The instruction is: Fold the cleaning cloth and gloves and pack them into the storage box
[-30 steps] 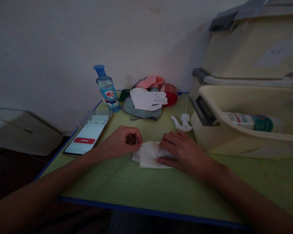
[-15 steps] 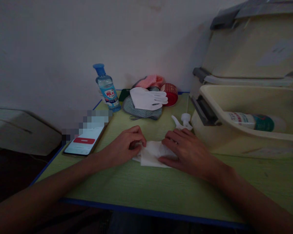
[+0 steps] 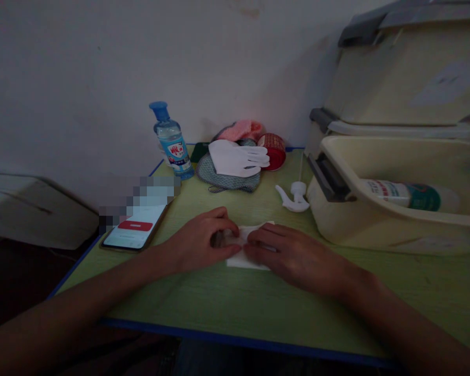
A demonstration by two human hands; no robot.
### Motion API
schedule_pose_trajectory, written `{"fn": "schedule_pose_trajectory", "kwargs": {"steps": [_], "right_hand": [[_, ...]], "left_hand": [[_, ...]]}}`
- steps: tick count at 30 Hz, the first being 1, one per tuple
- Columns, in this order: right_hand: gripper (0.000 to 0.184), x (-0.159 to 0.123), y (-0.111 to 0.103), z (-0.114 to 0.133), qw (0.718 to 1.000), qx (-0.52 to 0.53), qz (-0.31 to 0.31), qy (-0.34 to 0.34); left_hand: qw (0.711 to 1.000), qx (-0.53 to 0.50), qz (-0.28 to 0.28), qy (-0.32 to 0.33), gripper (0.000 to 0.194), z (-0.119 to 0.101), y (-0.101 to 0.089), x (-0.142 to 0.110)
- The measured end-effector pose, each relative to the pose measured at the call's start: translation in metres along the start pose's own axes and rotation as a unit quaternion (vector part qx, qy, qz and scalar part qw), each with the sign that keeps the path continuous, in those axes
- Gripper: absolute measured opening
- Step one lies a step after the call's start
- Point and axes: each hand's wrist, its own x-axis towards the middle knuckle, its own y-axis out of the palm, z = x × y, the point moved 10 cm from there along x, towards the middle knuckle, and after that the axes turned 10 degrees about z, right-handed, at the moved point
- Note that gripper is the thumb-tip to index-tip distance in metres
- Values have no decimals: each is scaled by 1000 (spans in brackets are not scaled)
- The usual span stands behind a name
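A folded white paper tissue lies on the green table in front of me, its middle partly covered by my fingers. My left hand has its thumb and forefinger curled around the tissue's left part in a pinch. From the other side my right hand presses its fingertips together on the tissue, close to the left fingertips. Just beyond the right hand lies a white spray trigger head with its thin tube pointing to the wall.
Left of my hands lies a lit phone. Behind it stands a blue-capped detergent bottle. A white glove rests on a grey mesh cloth beside a red roll. At right, a cream bin holds a bottle.
My right hand has moved left over the tissue, its fingers drawing together near my left hand. The left hand has shifted slightly right. The spray trigger head is more fully exposed.
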Motion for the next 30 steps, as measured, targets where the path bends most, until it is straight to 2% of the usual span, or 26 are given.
{"fn": "schedule_pose_trajectory", "kwargs": {"steps": [6,9,16,23,30], "right_hand": [[22,-1,8,-10,998,47,23,27],[22,-1,10,-17,993,97,28,61],[28,-2,8,-17,988,128,37,74],[32,-6,9,-11,989,123,53,69],[27,-6,4,-9,989,112,38,84]], "left_hand": [[996,59,74,-2,35,1,9,-4],[992,93,87,3,37,0,10,-6],[987,134,85,16,43,1,11,-8],[990,111,85,16,41,1,9,-6],[995,54,57,59,37,-2,6,-4]]}}
